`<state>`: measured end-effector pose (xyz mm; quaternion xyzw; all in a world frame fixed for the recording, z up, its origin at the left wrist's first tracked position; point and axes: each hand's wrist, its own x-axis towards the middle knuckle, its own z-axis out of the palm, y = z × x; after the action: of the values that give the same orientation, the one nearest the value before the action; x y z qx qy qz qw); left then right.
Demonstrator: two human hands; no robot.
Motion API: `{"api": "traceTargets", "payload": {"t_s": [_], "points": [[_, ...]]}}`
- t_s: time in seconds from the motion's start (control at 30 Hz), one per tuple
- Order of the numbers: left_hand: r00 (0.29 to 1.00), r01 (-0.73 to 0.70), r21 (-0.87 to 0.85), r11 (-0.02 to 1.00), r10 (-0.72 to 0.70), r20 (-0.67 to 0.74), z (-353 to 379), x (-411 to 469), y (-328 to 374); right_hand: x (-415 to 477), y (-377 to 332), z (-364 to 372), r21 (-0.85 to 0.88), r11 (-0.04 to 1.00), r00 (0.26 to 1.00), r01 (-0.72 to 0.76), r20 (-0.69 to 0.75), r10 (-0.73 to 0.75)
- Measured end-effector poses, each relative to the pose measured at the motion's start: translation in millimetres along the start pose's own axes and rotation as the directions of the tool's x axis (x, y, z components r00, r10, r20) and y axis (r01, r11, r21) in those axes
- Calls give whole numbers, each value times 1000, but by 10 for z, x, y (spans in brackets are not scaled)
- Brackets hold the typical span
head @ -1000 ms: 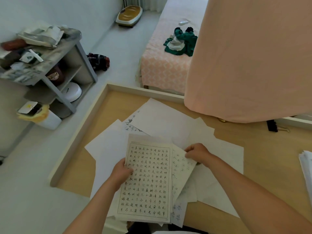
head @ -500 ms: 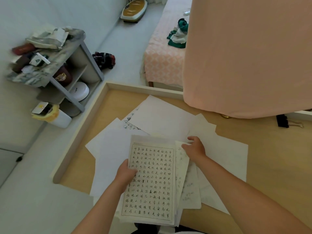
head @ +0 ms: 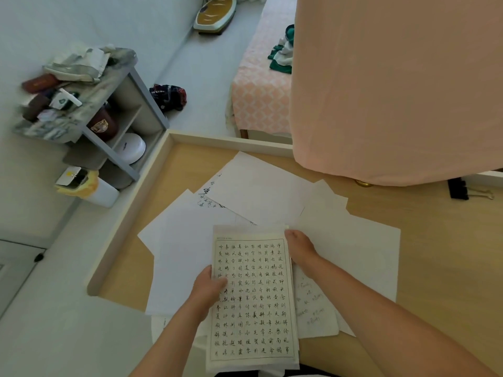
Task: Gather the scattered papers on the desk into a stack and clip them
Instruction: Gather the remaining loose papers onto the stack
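Stack: gridded sheet [head: 251, 297] tops a thin bundle at 6 o'clock, overhanging the tabletop [head: 441, 240] edge.
Left hand [head: 208, 291]: thumb closed over the bundle's left edge.
Right hand [head: 300, 250]: fingers curled on its top right corner.
Loose papers [head: 261, 189]: fanned toward 12 o'clock, ungathered.
Binder clip [head: 460, 189]: 2 o'clock, well apart.
Risk: lower sheets look misaligned; squaring them one-sided could spill some off the near edge.

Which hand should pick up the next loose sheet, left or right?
Probably the right hand. The left hand grips the calligraphy sheet at its left edge, while the right rests at its top right corner, beside the loose white sheets.
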<state>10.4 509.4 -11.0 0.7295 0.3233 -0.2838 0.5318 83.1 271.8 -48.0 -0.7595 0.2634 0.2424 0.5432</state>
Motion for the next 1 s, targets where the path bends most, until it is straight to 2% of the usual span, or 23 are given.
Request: {"api": "traceTargets", "payload": {"t_s": [0.1, 0.2, 0.27, 0.33, 0.4, 0.47, 0.5, 0.57, 0.63, 0.7, 0.9, 1.0], "points": [[1000, 13, -111, 994, -15, -10, -81, 24, -56, -202, 45, 15, 86, 996, 1000, -13, -3, 13], [995, -14, -68, 998, 20, 100, -78, 16, -103, -376, 175, 198, -69, 988, 989, 140, 61, -136], [992, -66, -17, 998, 68, 110, -65, 21, -109, -428, 242, 333, -135, 977, 983, 168, 96, -156], [994, -97, -30, 995, 99, 56, -91, 14, -70, -439, 242, 347, -214, 966, 986, 147, -47, -161], [994, -108, -83, 991, 110, 17, -173, 29, -38, -475, 239, 201, -265, 963, 954, 54, -271, -129], [993, -112, -148, 983, 116, 19, -286, 53, -35, -564, 269, -3, -201, 978, 927, -48, -374, -32], [993, -108, -170, 980, 113, 24, -345, 70, -42, -609, 283, -94, -132, 989, 938, -67, -347, 17], [993, -87, -222, 971, 101, 53, -436, 116, -71, -675, 312, -205, -13, 998, 978, -59, -200, 55], [993, -60, -257, 965, 83, 80, -486, 136, -84, -728, 319, -254, -24, 999, 995, -44, -90, 42], [993, -54, -258, 965, 79, 88, -520, 170, -95, -739, 311, -265, -105, 994, 994, -6, -113, -6], [975, -222, -105, 969, 223, 0, -691, 273, -39, -712, 97, -303, -419, 907, 958, 44, -240, -157], [964, -260, -25, 965, 258, -58, -819, 343, 11, -709, -33, -347, -392, 920, 926, 23, -339, -167]]}}
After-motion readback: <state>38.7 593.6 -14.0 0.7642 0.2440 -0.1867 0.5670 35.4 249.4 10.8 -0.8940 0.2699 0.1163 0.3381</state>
